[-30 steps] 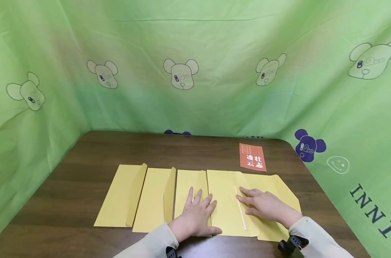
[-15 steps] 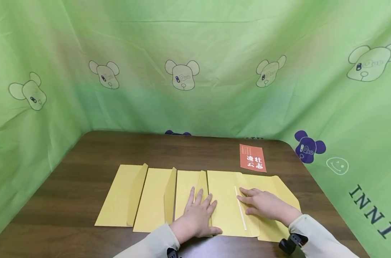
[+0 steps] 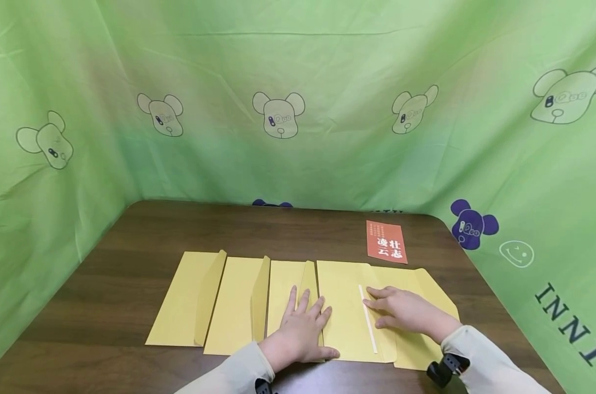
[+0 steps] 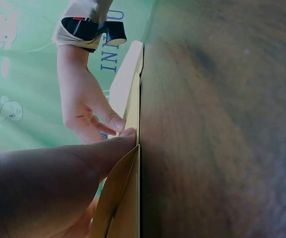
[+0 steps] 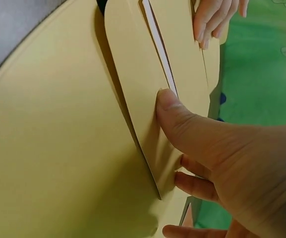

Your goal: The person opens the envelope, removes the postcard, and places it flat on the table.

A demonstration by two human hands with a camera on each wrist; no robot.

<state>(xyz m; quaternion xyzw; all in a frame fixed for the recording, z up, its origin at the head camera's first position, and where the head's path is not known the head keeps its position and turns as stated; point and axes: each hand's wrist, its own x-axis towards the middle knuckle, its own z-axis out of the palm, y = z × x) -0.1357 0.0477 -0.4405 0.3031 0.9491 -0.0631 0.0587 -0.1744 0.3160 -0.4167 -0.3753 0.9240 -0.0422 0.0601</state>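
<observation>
Several yellow paper envelopes lie side by side in a row across the table in the head view. My left hand (image 3: 300, 331) rests flat with fingers spread over the third envelope (image 3: 283, 284) and the near left edge of the fourth envelope (image 3: 338, 306). A narrow white strip (image 3: 368, 320) runs along the fourth envelope beside its flap. Touching that flap just right of the strip are the fingers of my right hand (image 3: 403, 312). Up close in the right wrist view, my right thumb (image 5: 170, 104) lies on the flap (image 5: 140, 99) at the strip's end, its fingers loosely extended.
Two more envelopes lie left: one at the far left (image 3: 182, 301) and another beside it (image 3: 233, 301), flaps slightly raised. A fifth envelope (image 3: 436, 290) lies under my right forearm side. Behind it sits a red card (image 3: 386, 242) with white characters. Green printed cloth (image 3: 278, 169) surrounds the brown table (image 3: 204, 224).
</observation>
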